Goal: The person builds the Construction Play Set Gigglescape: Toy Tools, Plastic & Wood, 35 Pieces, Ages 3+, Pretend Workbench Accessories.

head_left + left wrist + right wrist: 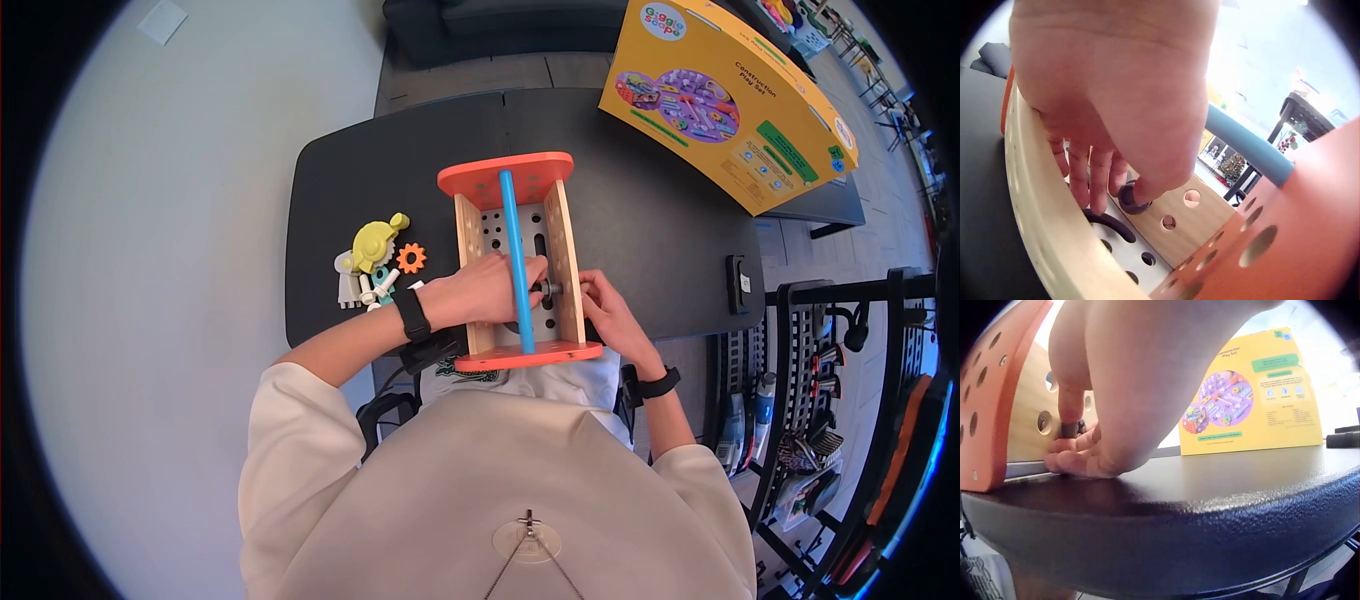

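Note:
A wooden toy toolbox [572,250] with red-orange end panels, holed pale side walls and a blue handle bar [517,255] stands on the black table. My left hand [490,287] reaches inside under the bar. Its thumb and index finger pinch a dark grey round piece [1130,199] at the inner face of the right wall; the other fingers hang over the grey holed floor [1147,257]. Outside that same wall, my right hand [610,315] rests low by the table, its fingers holding a small dark grey piece [1069,429] against the wood beside a hole.
Left of the toolbox lie a yellow-green toy saw [373,245], an orange gear [411,258], white bolts [380,288] and a light grey piece [347,280]. A yellow play-set box [730,110] stands at the back right. A black object [738,285] lies by the right edge.

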`<state>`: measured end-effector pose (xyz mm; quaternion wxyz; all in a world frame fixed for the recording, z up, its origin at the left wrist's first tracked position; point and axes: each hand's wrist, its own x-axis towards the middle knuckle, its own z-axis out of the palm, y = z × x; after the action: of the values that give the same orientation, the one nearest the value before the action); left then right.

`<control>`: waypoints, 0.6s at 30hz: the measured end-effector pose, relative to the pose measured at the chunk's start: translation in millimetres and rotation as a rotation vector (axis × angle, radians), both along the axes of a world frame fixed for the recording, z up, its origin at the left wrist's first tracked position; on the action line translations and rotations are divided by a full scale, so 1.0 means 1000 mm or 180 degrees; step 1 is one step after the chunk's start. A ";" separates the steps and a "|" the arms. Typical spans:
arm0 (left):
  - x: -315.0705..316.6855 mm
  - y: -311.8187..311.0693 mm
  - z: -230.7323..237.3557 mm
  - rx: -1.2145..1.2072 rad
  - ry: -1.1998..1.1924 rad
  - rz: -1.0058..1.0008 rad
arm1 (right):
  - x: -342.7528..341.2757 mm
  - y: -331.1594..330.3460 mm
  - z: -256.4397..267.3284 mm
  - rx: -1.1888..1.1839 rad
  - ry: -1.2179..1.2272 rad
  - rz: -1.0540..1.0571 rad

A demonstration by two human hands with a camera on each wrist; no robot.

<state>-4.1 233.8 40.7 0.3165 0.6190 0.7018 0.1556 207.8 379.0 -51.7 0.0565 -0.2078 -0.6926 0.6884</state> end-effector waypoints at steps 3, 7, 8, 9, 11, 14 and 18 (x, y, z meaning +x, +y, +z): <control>0.000 -0.001 0.004 -0.0222 0.0089 0.0003 | -0.001 -0.003 0.007 -0.0054 -0.0035 -0.0053; -0.001 -0.004 -0.006 0.0039 0.0371 -0.0133 | -0.003 -0.003 0.006 0.0080 -0.0082 -0.0140; -0.002 -0.004 -0.010 0.0235 0.0493 -0.0251 | -0.004 -0.003 0.006 0.0045 -0.0128 -0.0191; -0.003 -0.004 -0.012 0.0233 0.0493 -0.0250 | -0.005 -0.004 0.007 0.0044 -0.0128 -0.0190; -0.002 -0.002 -0.009 -0.0137 0.0308 -0.0237 | -0.007 -0.007 0.014 -0.0113 -0.0347 -0.0310; 0.000 -0.001 -0.003 -0.0103 0.0153 0.0018 | -0.009 -0.009 0.026 -0.0035 -0.0478 -0.0352; 0.003 0.002 0.003 -0.0141 0.0011 0.0134 | -0.009 -0.010 0.019 0.0021 -0.0359 -0.0405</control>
<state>-1.4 235.7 43.4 0.3257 0.5971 0.7185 0.1456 198.7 368.7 -32.5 0.0617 -0.2897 -0.6824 0.6683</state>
